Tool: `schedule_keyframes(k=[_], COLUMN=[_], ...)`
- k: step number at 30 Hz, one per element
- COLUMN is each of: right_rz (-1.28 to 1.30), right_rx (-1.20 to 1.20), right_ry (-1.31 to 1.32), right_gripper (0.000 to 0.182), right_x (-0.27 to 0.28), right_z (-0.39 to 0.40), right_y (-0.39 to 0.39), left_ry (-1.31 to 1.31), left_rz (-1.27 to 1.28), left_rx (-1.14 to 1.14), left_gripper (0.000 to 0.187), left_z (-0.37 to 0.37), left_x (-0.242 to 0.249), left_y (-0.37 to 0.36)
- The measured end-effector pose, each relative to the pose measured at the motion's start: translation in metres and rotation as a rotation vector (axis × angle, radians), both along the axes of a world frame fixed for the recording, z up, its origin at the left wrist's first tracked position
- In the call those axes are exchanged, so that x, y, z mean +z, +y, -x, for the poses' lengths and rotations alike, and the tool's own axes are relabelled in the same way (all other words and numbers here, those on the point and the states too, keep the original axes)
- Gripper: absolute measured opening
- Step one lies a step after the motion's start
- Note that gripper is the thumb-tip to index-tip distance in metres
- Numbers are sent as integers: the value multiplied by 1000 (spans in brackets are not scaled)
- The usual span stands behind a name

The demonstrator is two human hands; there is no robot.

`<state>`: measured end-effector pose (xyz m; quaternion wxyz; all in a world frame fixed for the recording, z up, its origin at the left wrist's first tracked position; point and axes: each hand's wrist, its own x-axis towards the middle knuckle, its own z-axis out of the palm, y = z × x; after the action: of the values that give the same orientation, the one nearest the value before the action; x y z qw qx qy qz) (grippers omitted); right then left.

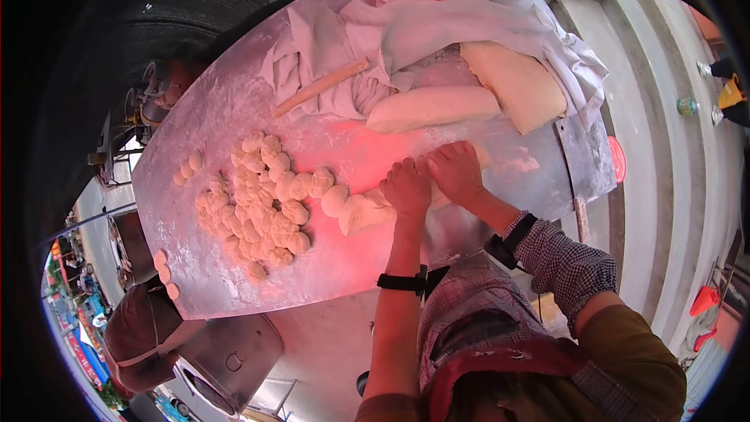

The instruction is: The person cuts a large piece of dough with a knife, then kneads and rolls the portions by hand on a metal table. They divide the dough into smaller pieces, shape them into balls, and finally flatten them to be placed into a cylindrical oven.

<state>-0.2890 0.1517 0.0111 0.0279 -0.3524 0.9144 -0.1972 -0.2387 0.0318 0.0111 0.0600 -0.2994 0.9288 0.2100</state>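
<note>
- Bearing down together, the left hand (407,185) and right hand (457,172) cover the dough roll (363,213), which lies across the floured surface (180,211) near its six o'clock edge.
- Each grip is clasped over the dough roll, fingers curled across its top; how far they reach underneath is hidden.
- At nine o'clock from the hands spreads a heap of dough balls (254,211); one sits right by the end of the dough roll. Pushing that way could squash it or make the two stick.
- Uneven pressure between the hands could leave the dough roll thin or torn at the middle.
- At twelve o'clock rests a thicker dough log (433,109), uncovered by the cloth (453,31); exposed to air, it might skin over.
- At three o'clock lies a broad blade (587,160); its wooden handle (582,220) appears to overhang, so a swinging right elbow might knock it.
</note>
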Motion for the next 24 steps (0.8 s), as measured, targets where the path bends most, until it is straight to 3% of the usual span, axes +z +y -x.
schedule_keyframes(k=[1,2,3,5,9,14,18,20,22,24], right_rz=[9,84,159,198,73,145,141,117,114,103], right_rx=[11,50,87,78,80,24,-26,27,49,20], right_ry=[3,125,244,252,63,133,171,179,150,169], right_gripper=[26,27,28,26,25,32,35,29,19,15], right_x=[0,1,2,3,1,26,7,-4,-13,-15], right_z=[-6,-14,-21,-25,-25,-83,-80,-40,-9,16], right_y=[8,21,29,27,27,65,18,-17,-44,-68], left_ry=[-98,-27,-21,206,110,503,380,316,289,80], left_rz=[-205,-456,-450,1,37,293,245,315,347,267], left_rx=[-62,-11,0,-218,-144,-100,-140,-99,-24,113], left_gripper=[36,40,40,39,35,36,34,31,27,27], left_z=[-2,-12,-26,-59,-96,-156,-125,-93,-63,-31], left_x=[15,32,30,7,9,-10,-20,-28,-24,-26], left_y=[-16,-35,-51,-70,-37,25,3,-17,-33,-47])
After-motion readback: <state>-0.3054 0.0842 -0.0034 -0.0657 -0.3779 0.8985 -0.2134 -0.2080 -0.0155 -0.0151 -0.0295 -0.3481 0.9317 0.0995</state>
